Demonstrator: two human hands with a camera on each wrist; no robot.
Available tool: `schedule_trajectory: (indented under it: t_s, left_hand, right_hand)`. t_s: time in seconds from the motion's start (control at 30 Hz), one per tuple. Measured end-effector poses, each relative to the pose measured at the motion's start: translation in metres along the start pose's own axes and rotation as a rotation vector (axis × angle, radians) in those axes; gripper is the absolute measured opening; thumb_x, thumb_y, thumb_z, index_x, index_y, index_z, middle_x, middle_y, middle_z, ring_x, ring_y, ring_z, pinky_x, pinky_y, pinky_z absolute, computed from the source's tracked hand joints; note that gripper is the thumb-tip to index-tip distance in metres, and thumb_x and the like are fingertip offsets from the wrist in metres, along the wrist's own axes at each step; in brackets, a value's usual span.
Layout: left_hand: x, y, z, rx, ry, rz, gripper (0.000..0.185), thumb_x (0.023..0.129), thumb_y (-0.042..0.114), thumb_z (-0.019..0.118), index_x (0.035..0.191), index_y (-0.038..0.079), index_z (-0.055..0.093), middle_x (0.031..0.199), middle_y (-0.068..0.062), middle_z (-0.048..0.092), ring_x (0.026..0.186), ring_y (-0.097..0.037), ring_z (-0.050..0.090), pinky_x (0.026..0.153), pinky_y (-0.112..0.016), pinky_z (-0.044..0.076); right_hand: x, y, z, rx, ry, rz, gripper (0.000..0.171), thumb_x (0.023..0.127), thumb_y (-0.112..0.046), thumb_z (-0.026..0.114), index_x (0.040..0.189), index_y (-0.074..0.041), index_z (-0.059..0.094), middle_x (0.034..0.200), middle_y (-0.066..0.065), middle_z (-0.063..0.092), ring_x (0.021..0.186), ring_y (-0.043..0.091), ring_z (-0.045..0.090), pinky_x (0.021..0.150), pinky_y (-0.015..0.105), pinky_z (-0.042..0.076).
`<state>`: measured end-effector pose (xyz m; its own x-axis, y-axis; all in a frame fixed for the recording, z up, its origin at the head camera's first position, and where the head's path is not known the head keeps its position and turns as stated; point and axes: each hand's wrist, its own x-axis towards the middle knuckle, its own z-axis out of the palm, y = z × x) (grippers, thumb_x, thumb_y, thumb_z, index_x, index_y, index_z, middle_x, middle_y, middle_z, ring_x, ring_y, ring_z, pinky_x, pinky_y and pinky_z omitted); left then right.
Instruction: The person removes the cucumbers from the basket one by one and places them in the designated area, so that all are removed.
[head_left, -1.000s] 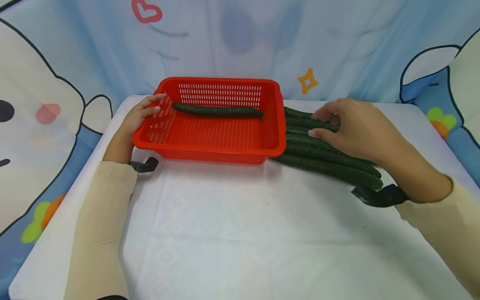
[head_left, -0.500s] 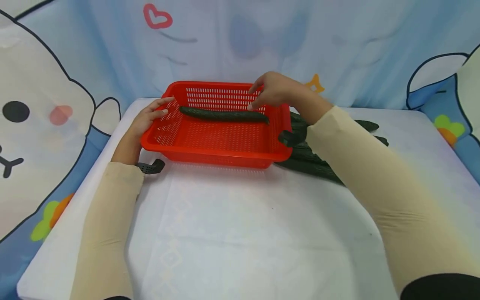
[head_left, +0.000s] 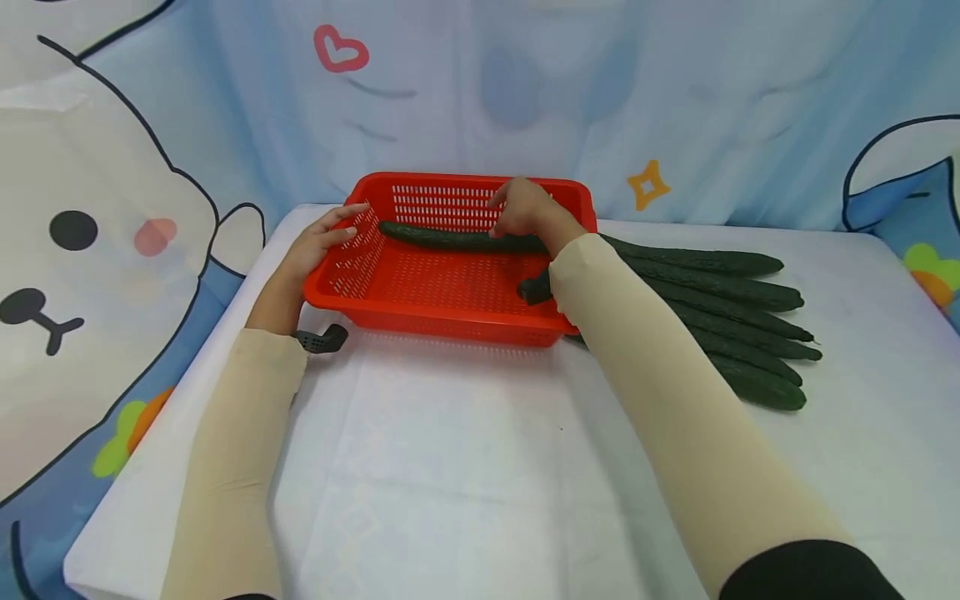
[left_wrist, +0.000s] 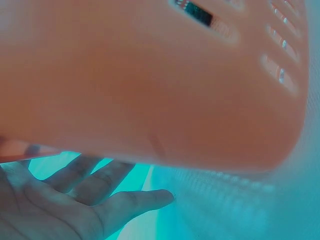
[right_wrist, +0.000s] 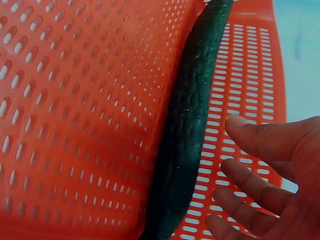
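A red perforated plastic basket (head_left: 442, 321) stands on the table with one long dark green cucumber (head_left: 450, 239) lying along its back side. My left hand (head_left: 311, 242) rests at the basket's left rim with its fingers extended; the left wrist view shows the palm and spread fingers beside the outer wall. Over the right end of the cucumber, inside the basket, is my right hand (head_left: 521, 212). In the right wrist view this hand (right_wrist: 272, 185) has its thumb and fingers apart, with a gap between them and the cucumber (right_wrist: 187, 110).
Several more cucumbers (head_left: 750, 321) lie side by side to the right of the basket, partly hidden behind my right sleeve (head_left: 660, 358). A white cloth covers the table (head_left: 450, 467). Behind it hangs a blue printed curtain (head_left: 435, 108).
My right hand has moved left from above the row of cucumbers to inside the basket, lowering over the last half second. My left hand stays at the rim. The head view has shifted slightly.
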<state>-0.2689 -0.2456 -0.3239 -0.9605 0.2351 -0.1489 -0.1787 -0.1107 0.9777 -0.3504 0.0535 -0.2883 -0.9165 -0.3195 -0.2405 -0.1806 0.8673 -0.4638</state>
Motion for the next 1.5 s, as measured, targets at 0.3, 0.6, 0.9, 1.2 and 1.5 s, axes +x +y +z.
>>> schedule_trajectory:
  t_s: [0.3, 0.6, 0.9, 1.2, 1.5]
  left_hand:
    - [-0.003, 0.004, -0.006, -0.038, -0.012, 0.005, 0.045, 0.096, 0.015, 0.044, 0.141, 0.022, 0.036, 0.149, -0.013, 0.023, 0.127, -0.032, 0.037, 0.093, -0.039, 0.044]
    - [-0.007, 0.009, -0.009, -0.029, -0.026, 0.026, 0.046, 0.097, 0.013, 0.043, 0.141, 0.022, 0.035, 0.148, -0.014, 0.021, 0.127, -0.032, 0.036, 0.089, -0.037, 0.049]
    - [-0.006, 0.010, -0.009, -0.014, -0.015, 0.032, 0.046, 0.097, 0.013, 0.043, 0.141, 0.021, 0.036, 0.148, -0.014, 0.023, 0.123, -0.030, 0.039, 0.087, -0.035, 0.050]
    - [-0.006, 0.009, -0.010, -0.021, -0.022, 0.028, 0.046, 0.096, 0.013, 0.044, 0.140, 0.022, 0.037, 0.147, -0.013, 0.025, 0.123, -0.031, 0.040, 0.088, -0.037, 0.048]
    - [-0.008, 0.010, -0.011, -0.061, -0.045, 0.028, 0.047, 0.096, 0.012, 0.043, 0.142, 0.020, 0.034, 0.145, -0.011, 0.026, 0.120, -0.028, 0.043, 0.086, -0.034, 0.052]
  right_hand:
    - [0.006, -0.007, 0.008, -0.028, -0.031, 0.084, 0.048, 0.084, -0.019, 0.066, 0.129, -0.009, 0.053, 0.132, 0.010, 0.050, 0.116, 0.025, 0.046, 0.099, 0.040, 0.044]
    - [0.005, -0.013, 0.008, -0.102, -0.035, 0.093, 0.048, 0.082, -0.021, 0.067, 0.127, -0.010, 0.055, 0.128, 0.010, 0.053, 0.115, 0.025, 0.048, 0.102, 0.040, 0.041]
    - [0.007, -0.009, 0.010, -0.098, -0.042, 0.095, 0.049, 0.081, -0.021, 0.070, 0.126, -0.010, 0.056, 0.125, 0.010, 0.054, 0.110, 0.024, 0.049, 0.099, 0.040, 0.044]
    - [0.006, -0.010, 0.012, -0.060, -0.053, 0.110, 0.050, 0.079, -0.021, 0.071, 0.126, -0.012, 0.055, 0.123, 0.009, 0.054, 0.106, 0.023, 0.048, 0.098, 0.039, 0.044]
    - [0.004, -0.008, 0.014, -0.095, -0.101, 0.083, 0.045, 0.081, -0.019, 0.070, 0.123, -0.008, 0.057, 0.118, 0.009, 0.057, 0.100, 0.022, 0.053, 0.093, 0.038, 0.048]
